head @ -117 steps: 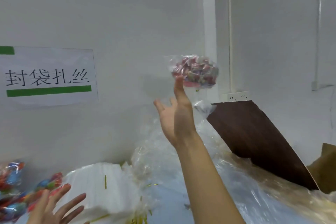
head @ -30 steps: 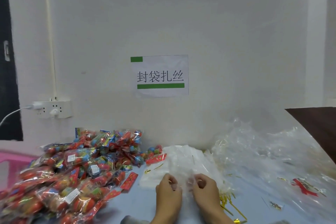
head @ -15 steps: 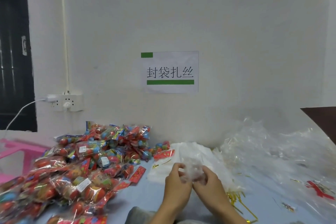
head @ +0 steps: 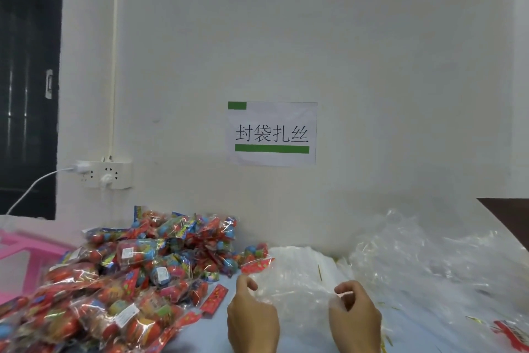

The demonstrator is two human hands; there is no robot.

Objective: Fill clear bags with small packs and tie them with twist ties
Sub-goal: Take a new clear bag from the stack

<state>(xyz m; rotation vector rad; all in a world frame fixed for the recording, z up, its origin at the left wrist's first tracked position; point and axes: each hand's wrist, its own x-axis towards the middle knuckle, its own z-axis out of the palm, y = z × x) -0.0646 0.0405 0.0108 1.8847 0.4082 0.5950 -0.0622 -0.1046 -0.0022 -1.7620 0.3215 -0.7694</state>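
Note:
A clear bag [head: 294, 292] is stretched between my two hands above the table. My left hand [head: 252, 315] pinches its left edge and my right hand [head: 353, 315] pinches its right edge, so the bag mouth is pulled wide. A big heap of small red and blue packs [head: 123, 275] lies to the left of my hands. A white stack of flat clear bags [head: 303, 264] sits just behind the held bag. Gold twist ties [head: 386, 338] lie by my right wrist.
A crumpled mass of clear plastic [head: 435, 264] covers the right side of the table. A pink stool [head: 25, 255] stands at the far left. A power strip [head: 107, 173] and a paper sign [head: 272, 133] hang on the white wall. A dark brown board [head: 506, 215] is at the right edge.
A filled bag went off to the right earlier. In the last second my hands lifted one clear bag off the stack and moved apart, spreading it open.

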